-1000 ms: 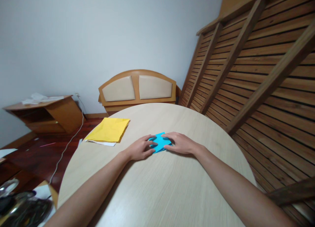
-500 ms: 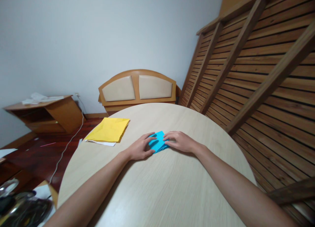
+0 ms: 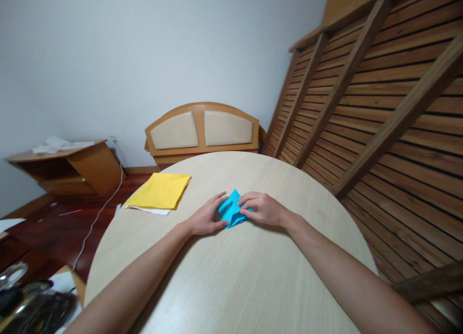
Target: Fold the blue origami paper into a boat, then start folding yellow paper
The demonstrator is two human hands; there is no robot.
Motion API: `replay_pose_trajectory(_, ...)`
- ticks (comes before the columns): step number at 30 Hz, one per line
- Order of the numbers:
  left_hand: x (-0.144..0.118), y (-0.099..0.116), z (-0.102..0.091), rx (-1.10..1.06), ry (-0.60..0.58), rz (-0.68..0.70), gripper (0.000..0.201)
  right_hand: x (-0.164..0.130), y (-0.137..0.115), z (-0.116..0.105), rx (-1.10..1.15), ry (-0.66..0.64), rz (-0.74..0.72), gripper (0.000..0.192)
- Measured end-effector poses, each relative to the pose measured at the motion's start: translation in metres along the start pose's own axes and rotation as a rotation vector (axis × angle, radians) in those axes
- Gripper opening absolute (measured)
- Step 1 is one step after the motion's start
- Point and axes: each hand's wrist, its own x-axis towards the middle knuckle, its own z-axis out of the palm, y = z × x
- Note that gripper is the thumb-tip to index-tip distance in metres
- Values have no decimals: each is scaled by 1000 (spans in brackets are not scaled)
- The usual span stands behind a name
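A small folded sheet of blue paper (image 3: pixel 228 212) lies on the round table in front of me, its layers partly raised. My left hand (image 3: pixel 207 215) holds its left side, thumb at the near corner and fingers along the far left edge. From the right, my right hand (image 3: pixel 264 208) pinches a flap of the paper between bent fingers and thumb. Those fingertips cover the paper's right part.
Yellow paper (image 3: pixel 159 190) rests on white sheets (image 3: pixel 152 211) at the table's (image 3: pixel 231 285) left. Beyond stands a padded headboard (image 3: pixel 200 107). Slatted wooden panels (image 3: pixel 361 112) lean at the right. A low cabinet (image 3: pixel 87 167) and a cable (image 3: pixel 97 217) are at the left.
My right fingers have shifted a little and lifted a flap of the blue paper, whose outline is now more pointed at the far side. My left hand has hardly moved.
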Motion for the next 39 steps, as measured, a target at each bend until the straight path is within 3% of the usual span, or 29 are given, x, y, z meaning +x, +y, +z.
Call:
replay_pose_trajectory(4, 1, -6, 5, -164, 111, -77, 83, 3, -4, 2, 18, 38, -75, 16)
replay_pose_trajectory(8, 3, -11, 8, -290, 132, -124, 80, 4, -7, 3, 38, 48, -101, 17)
replay_pose_trajectory(16, 4, -16, 8, -99, 128, -125, 67, 4, -9, 0, 72, 22, -91, 16)
replay_pose_trajectory(22, 5, -13, 6, -33, 106, -141, 55, 4, -10, -1, 79, -81, 81, 22)
replay_pose_trajectory(25, 5, -13, 5, -34, 102, -135, 51, 0, -2, 5, 12, -33, 245, 20)
replay_pose_trajectory(27, 5, -13, 5, -26, 112, -119, 51, -3, 4, 12, -46, 14, 352, 31)
replay_pose_trajectory(29, 5, -12, 4, -7, 118, -104, 50, -7, 10, 20, -78, -20, 418, 44)
replay_pose_trajectory(33, 5, -11, 4, 44, 106, -95, 48, -8, 12, 30, -66, -58, 447, 41)
replay_pose_trajectory(39, 6, -11, 4, 50, 93, -99, 47, -5, 10, 33, -76, 20, 468, 37)
